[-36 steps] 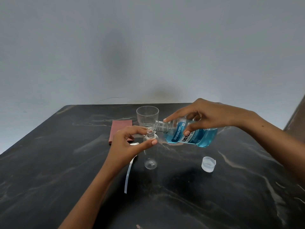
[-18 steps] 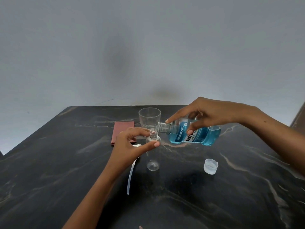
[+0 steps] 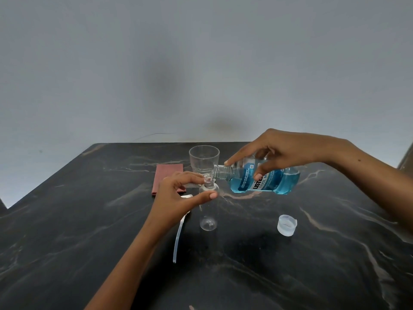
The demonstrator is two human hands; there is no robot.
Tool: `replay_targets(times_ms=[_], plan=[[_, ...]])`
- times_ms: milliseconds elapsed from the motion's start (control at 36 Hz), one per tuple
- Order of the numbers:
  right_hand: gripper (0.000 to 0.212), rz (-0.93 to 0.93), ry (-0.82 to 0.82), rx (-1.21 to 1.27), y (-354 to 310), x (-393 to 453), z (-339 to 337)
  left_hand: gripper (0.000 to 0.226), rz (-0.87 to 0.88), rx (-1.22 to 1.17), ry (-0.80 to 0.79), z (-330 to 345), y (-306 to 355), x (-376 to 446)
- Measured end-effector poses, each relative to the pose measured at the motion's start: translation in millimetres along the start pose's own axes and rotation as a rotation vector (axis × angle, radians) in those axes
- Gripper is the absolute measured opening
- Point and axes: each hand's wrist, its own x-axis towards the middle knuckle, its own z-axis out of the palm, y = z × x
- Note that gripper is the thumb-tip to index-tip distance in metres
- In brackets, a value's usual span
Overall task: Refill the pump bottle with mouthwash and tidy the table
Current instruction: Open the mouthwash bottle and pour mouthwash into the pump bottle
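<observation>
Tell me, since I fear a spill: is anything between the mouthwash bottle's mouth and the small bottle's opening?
Nothing visible. The mouthwash bottle, tipped by the right hand, has its uncapped neck right beside the small bottle opening; the left hand fingers grip below the rim.

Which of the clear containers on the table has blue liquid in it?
Only the mouthwash bottle, tilted in the right hand; the small bottle and cup look empty.

Dark marble-patterned table point(image 3: 89, 220) with pale veins, plain grey wall point(image 3: 156, 63) just behind it, soft shadow on wall above table's far edge
</observation>
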Motion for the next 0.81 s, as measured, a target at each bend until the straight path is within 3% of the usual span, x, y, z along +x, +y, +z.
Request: replay_targets(times_ms=[806], plan=[[0.054, -0.015, -0.054, -0.030, -2.2, 5.7, -9.7, 0.040, 0.012, 0.014, -0.002, 0.1, -1.5, 0.2]])
